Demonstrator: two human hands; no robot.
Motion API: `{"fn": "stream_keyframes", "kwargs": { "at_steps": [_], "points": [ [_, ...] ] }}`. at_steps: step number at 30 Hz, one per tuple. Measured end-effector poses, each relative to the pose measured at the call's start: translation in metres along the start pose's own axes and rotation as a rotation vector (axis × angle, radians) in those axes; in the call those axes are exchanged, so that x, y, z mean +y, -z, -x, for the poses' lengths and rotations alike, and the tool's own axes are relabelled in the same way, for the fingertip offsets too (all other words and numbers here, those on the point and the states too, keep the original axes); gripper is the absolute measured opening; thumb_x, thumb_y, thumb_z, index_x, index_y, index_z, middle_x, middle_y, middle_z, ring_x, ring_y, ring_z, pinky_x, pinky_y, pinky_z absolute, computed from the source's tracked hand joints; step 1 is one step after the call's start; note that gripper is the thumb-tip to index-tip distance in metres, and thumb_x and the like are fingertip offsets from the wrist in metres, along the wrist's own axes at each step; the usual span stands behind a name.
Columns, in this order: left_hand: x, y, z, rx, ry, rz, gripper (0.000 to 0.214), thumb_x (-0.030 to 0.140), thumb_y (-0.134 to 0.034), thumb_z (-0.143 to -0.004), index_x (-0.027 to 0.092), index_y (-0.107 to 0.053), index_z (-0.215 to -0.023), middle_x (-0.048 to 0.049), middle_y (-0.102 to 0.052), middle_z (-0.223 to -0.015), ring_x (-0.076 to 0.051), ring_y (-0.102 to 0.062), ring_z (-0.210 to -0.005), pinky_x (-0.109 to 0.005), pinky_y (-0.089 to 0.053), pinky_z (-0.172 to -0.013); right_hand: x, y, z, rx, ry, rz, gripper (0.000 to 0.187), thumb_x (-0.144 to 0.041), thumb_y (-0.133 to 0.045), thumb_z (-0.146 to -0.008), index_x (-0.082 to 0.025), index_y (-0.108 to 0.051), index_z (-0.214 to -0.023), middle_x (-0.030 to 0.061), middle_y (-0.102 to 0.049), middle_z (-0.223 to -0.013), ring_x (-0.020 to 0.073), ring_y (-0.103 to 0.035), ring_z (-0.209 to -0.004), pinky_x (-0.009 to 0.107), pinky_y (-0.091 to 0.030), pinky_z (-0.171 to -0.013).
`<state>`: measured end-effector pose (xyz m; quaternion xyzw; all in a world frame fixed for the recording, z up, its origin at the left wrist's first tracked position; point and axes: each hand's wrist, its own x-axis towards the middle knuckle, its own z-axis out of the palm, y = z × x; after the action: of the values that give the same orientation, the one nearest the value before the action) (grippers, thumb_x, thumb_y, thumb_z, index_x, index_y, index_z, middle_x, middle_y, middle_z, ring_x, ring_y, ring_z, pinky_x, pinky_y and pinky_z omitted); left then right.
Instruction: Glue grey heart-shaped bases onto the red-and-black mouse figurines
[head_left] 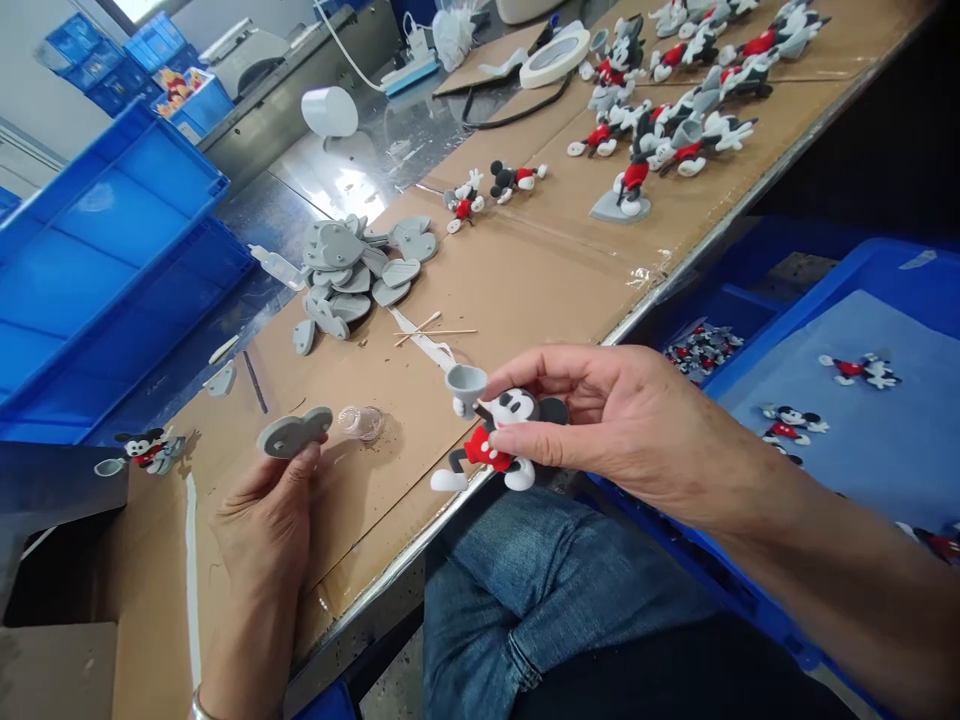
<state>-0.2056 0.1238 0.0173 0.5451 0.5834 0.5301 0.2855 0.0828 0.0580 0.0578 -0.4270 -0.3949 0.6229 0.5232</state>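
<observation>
My right hand (607, 420) grips a Mickey Mouse figurine (496, 440) in red shorts, its raised arm carrying a grey cup-shaped piece (466, 390). My left hand (266, 510) pinches a flat grey heart-shaped base (294, 432) between fingers and thumb, its flat face showing a round hole or boss. Just beyond that hand stands a small clear plastic cup (361, 422) on the cardboard. A heap of similar grey bases (352, 275) lies further up the table.
Cardboard covers the long table (480, 290), with toothpicks (435, 330), a tape roll (555, 58) and rows of assembled figurines (675, 120). Blue crates (97, 250) stand to the left. A blue tray (862, 400) of figurines sits to the right, beyond my jeans-clad legs (555, 600).
</observation>
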Motion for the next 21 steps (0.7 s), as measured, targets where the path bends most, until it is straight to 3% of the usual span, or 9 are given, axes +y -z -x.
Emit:
{"fn": "stream_keyframes", "kwargs": {
  "at_steps": [5,10,13,17,21],
  "points": [
    [0.004,0.004,0.0,0.005,0.007,0.1,0.022,0.031,-0.082,-0.069,0.022,-0.077,-0.088,-0.0023,-0.076,-0.089,-0.016,-0.068,-0.083,-0.032,-0.055,-0.09,0.001,-0.002,-0.001,0.012,0.022,0.076,0.025,-0.026,-0.083,-0.073,-0.023,-0.074,-0.096,-0.001,-0.077,-0.084,0.0115,-0.072,-0.073,0.012,-0.056,-0.061],
    [0.002,0.014,0.002,0.143,-0.09,-0.083,0.024,0.033,-0.079,-0.073,0.025,-0.077,-0.096,-0.0016,-0.077,-0.087,-0.019,-0.069,-0.082,-0.033,-0.054,-0.083,0.004,-0.004,-0.003,0.03,0.049,0.153,0.028,-0.029,-0.085,-0.071,-0.024,-0.075,-0.097,0.0012,-0.077,-0.092,0.0156,-0.073,-0.079,0.016,-0.058,-0.066],
    [-0.003,0.018,0.003,0.19,-0.211,-0.295,0.022,0.036,-0.075,-0.079,0.029,-0.076,-0.1,-0.0014,-0.077,-0.091,-0.022,-0.07,-0.085,-0.035,-0.052,-0.081,0.004,-0.006,-0.003,-0.001,0.031,0.148,0.026,-0.031,-0.083,-0.074,-0.025,-0.074,-0.097,0.0003,-0.077,-0.093,0.0147,-0.073,-0.081,0.016,-0.057,-0.068],
    [-0.01,0.014,-0.002,0.112,-0.466,-0.538,0.022,0.031,-0.067,-0.086,0.031,-0.073,-0.107,-0.0027,-0.076,-0.102,-0.023,-0.07,-0.093,-0.036,-0.048,-0.083,0.003,-0.008,-0.002,-0.001,0.014,0.136,0.024,-0.031,-0.083,-0.073,-0.025,-0.074,-0.095,-0.0014,-0.078,-0.091,0.0122,-0.072,-0.079,0.014,-0.055,-0.067],
    [-0.019,0.01,-0.009,0.049,-0.709,-0.696,0.026,0.023,-0.062,-0.089,0.028,-0.07,-0.114,-0.0064,-0.077,-0.098,-0.02,-0.071,-0.079,-0.033,-0.044,-0.074,0.001,-0.007,-0.003,0.016,0.008,0.16,0.025,-0.032,-0.084,-0.072,-0.025,-0.074,-0.094,-0.0015,-0.078,-0.09,0.0129,-0.072,-0.079,0.015,-0.055,-0.067]
  ]
}}
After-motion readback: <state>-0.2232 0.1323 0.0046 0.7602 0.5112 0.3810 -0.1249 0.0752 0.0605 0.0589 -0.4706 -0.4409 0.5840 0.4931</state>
